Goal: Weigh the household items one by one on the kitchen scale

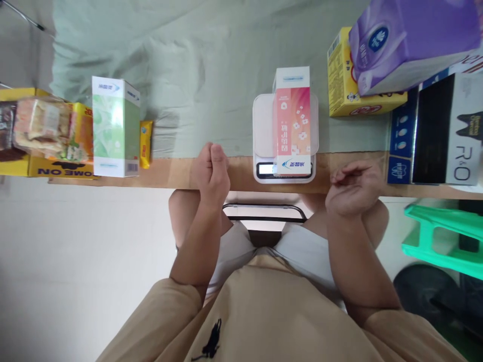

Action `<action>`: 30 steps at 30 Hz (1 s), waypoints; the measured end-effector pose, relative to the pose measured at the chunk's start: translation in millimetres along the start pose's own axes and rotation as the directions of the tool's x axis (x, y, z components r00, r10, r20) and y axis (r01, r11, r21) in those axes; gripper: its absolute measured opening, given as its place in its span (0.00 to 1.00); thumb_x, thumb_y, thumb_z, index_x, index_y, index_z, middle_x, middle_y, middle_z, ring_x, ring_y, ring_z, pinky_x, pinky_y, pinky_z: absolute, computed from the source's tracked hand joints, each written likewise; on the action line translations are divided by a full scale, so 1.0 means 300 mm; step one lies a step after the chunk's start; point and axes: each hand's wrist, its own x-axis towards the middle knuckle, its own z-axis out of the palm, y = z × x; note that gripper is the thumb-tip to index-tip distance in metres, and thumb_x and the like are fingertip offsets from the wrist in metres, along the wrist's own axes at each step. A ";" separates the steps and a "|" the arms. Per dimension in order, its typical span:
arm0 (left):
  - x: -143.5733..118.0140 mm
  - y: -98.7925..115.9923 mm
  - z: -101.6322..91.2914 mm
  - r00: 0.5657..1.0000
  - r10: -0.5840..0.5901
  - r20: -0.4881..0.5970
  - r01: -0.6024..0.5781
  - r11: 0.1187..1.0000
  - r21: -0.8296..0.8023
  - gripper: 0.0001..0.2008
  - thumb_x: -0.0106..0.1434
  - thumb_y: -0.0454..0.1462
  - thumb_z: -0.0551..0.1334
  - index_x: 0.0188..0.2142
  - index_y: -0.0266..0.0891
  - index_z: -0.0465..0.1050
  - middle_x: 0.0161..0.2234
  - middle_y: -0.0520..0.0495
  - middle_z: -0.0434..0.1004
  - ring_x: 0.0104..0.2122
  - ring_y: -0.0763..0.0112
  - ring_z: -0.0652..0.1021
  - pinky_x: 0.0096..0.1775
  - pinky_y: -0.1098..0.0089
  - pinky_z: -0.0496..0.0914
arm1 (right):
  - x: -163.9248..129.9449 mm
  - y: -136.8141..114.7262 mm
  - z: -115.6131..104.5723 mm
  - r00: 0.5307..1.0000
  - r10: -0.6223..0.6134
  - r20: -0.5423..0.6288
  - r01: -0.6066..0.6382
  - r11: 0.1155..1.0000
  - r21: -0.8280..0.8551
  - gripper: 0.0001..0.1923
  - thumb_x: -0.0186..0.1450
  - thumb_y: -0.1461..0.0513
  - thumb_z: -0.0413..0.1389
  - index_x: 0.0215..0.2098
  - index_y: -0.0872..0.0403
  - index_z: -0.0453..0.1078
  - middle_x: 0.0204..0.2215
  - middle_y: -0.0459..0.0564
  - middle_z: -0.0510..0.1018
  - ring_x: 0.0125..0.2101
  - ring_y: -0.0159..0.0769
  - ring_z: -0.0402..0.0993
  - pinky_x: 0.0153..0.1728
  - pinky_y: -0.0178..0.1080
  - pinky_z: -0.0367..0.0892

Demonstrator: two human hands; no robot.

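Note:
A pink and white box [293, 125] lies on the white kitchen scale [263, 128], covering its right part and some of the lit display. My left hand [213, 173] rests at the table's front edge, left of the scale. It is closed in a fist with the thumb on top, and nothing shows in it. On the scale's other side, my right hand [354, 188] is turned palm up at the edge. Its fingers are curled in, with nothing visible in them. Neither hand touches the box or the scale.
On the left stand a green and white box [109, 125], a small yellow packet [146, 144] and several snack packs by a yellow box [64, 167]. At right are a yellow box [341, 75], a purple pack [422, 40] and a dark blue box [400, 136]. A green stool [426, 236] stands below.

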 end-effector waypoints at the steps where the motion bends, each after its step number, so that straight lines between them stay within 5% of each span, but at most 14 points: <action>1: 0.002 -0.009 0.002 1.000 0.004 -0.013 -0.004 1.000 -0.006 0.28 0.70 0.61 0.57 0.24 0.43 0.61 0.18 0.55 0.57 0.19 0.75 0.59 0.22 0.65 0.53 | 0.002 -0.005 0.006 1.000 0.008 -0.011 -0.008 1.000 -0.008 0.15 0.64 0.53 0.50 0.24 0.50 0.67 0.17 0.43 0.61 0.17 0.30 0.59 0.18 0.36 0.52; 5: 0.003 -0.018 0.000 1.000 -0.006 0.000 0.006 0.999 -0.040 0.18 0.71 0.56 0.57 0.36 0.47 0.71 0.23 0.52 0.67 0.20 0.70 0.65 0.25 0.62 0.61 | 0.009 -0.021 0.028 0.997 0.036 -0.070 -0.039 0.998 -0.039 0.13 0.60 0.54 0.48 0.22 0.51 0.64 0.15 0.43 0.60 0.15 0.29 0.57 0.17 0.35 0.51; 8: 0.007 -0.009 -0.011 0.998 0.056 0.033 -0.055 0.998 -0.044 0.11 0.70 0.44 0.61 0.30 0.48 0.71 0.25 0.50 0.67 0.25 0.66 0.69 0.29 0.60 0.64 | 0.018 -0.030 0.041 0.992 0.062 -0.110 -0.067 0.997 -0.044 0.12 0.58 0.54 0.48 0.21 0.51 0.64 0.13 0.42 0.59 0.14 0.28 0.56 0.16 0.33 0.50; 13: 0.005 -0.004 -0.034 0.978 0.171 0.123 -0.145 0.970 -0.197 0.14 0.59 0.27 0.57 0.20 0.43 0.62 0.20 0.51 0.61 0.22 0.71 0.62 0.26 0.64 0.55 | 0.034 -0.045 0.055 0.984 0.156 -0.089 -0.157 0.988 -0.005 0.11 0.58 0.55 0.49 0.23 0.52 0.64 0.14 0.40 0.61 0.15 0.26 0.58 0.17 0.31 0.51; 17: -0.004 -0.007 -0.055 0.955 0.174 0.241 -0.088 0.940 -0.330 0.12 0.54 0.27 0.54 0.18 0.42 0.58 0.16 0.52 0.55 0.18 0.72 0.58 0.24 0.64 0.51 | 0.037 -0.047 0.058 0.982 0.162 -0.098 -0.161 0.987 0.011 0.11 0.60 0.56 0.47 0.23 0.52 0.63 0.14 0.39 0.60 0.14 0.25 0.56 0.17 0.30 0.50; 21: 0.000 0.004 -0.069 0.906 0.188 0.379 -0.099 0.965 -0.242 0.11 0.53 0.27 0.53 0.19 0.42 0.60 0.16 0.52 0.58 0.19 0.71 0.61 0.26 0.65 0.57 | 0.029 -0.053 0.065 0.973 0.185 -0.141 -0.191 0.981 -0.032 0.15 0.64 0.58 0.42 0.22 0.52 0.61 0.14 0.39 0.57 0.14 0.25 0.53 0.17 0.30 0.46; 30: -0.019 0.035 -0.031 0.857 0.142 0.496 -0.136 0.989 -0.050 0.23 0.75 0.41 0.51 0.23 0.42 0.68 0.18 0.53 0.68 0.22 0.71 0.72 0.30 0.67 0.66 | 0.038 -0.038 0.077 0.972 0.140 -0.191 -0.167 0.977 -0.136 0.16 0.64 0.60 0.41 0.20 0.50 0.58 0.13 0.39 0.54 0.13 0.24 0.50 0.16 0.32 0.42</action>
